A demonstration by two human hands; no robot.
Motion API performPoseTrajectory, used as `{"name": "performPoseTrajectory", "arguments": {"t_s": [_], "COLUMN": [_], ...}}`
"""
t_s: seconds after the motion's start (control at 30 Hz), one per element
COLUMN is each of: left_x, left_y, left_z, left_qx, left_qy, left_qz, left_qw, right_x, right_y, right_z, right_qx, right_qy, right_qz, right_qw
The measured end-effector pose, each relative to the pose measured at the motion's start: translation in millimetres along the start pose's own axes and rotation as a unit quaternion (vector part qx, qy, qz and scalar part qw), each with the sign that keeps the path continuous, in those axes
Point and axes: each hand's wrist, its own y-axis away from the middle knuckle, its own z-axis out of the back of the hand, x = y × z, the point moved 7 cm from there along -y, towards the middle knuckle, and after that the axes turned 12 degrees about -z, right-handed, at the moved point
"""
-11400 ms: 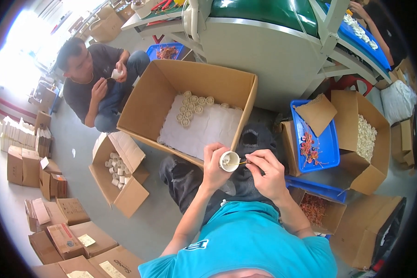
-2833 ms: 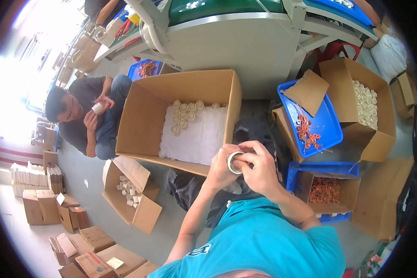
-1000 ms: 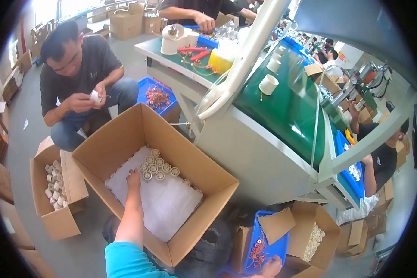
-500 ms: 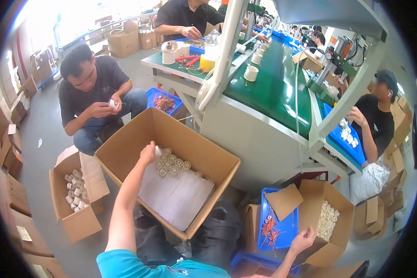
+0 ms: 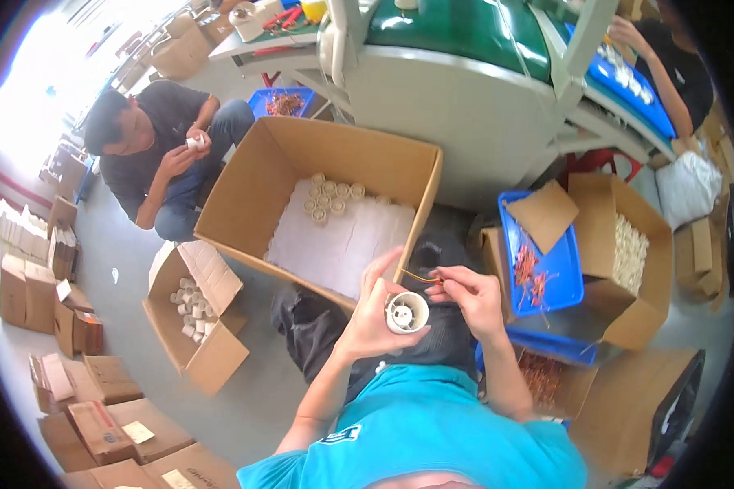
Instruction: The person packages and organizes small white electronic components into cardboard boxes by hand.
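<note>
In front of my body, my left hand [image 5: 369,319] is closed around a white cylindrical plastic housing [image 5: 408,313]. Its open end faces up and shows a round inner part. Close beside it, my right hand [image 5: 475,301] pinches a thin wire lead [image 5: 421,278] with red and yellow strands. The wire's free end points toward my left fingers; whether it touches them I cannot tell. Just beyond my hands is a large cardboard box [image 5: 318,134], lined with a pale sheet [image 5: 334,244]. Several similar white housings [image 5: 328,196] stand grouped on that sheet.
At right, a blue tray [image 5: 566,277] holds red wire leads [image 5: 530,277] beside a carton [image 5: 652,301] of small cream parts [image 5: 630,253]. Left stands a carton [image 5: 228,359] of white housings. A crouching co-worker [image 5: 155,155] handles a white piece. A conveyor frame [image 5: 457,122] blocks the far side.
My left hand has come back from inside the large box and now holds a housing. My right hand has moved left from beside the blue tray with a wire lead. The view has tilted down.
</note>
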Motion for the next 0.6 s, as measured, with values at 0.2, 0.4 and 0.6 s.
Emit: {"name": "performPoseTrajectory", "arguments": {"t_s": [0.2, 0.4, 0.6], "left_x": [34, 6, 7], "left_y": [35, 39, 32], "left_z": [-9, -1, 5], "left_qx": [0.102, 0.147, 0.064], "left_qy": [0.047, 0.086, 0.046], "left_qz": [0.182, 0.171, 0.064], "left_qw": [0.977, 0.970, 0.995], "right_x": [-10, -18, -12], "right_y": [4, 15, 17], "right_z": [-11, -7, -4], "right_qx": [0.090, -0.020, -0.007], "right_qy": [-0.056, 0.105, 0.064], "right_qz": [-0.036, 0.063, 0.084], "right_qw": [0.994, 0.992, 0.994]}}
